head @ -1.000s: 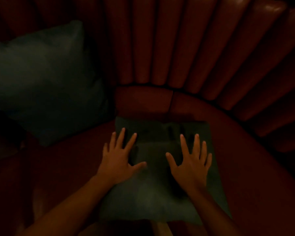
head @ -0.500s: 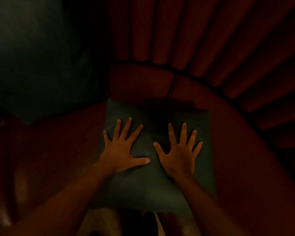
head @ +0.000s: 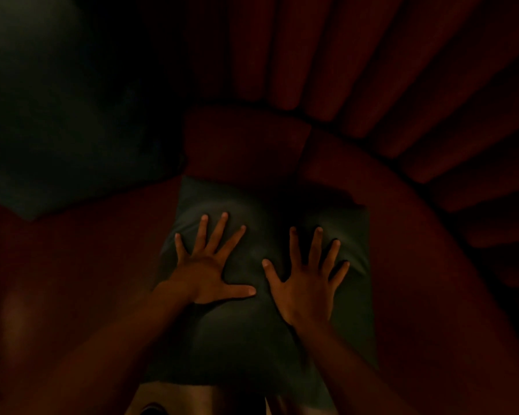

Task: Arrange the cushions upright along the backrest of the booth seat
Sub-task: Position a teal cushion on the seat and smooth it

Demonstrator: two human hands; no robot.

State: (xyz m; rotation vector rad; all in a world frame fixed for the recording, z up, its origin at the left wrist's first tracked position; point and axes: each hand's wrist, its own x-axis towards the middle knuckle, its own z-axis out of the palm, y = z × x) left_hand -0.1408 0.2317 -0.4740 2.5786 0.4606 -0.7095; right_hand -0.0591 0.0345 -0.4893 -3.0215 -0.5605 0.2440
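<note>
A dark green cushion lies flat on the red booth seat, its far edge short of the backrest. My left hand presses on its left half with fingers spread. Beside it, my right hand presses on the right half, fingers straight and apart. A second, larger dark cushion leans upright against the backrest at the upper left.
The red channel-tufted backrest curves round from the top to the right edge. Bare seat lies between the flat cushion and the backrest, and to both sides of it. The light is very dim.
Both hands have slid a little forward and closer together on the flat cushion. The view has tilted down, so the upright cushion sits higher in the frame.
</note>
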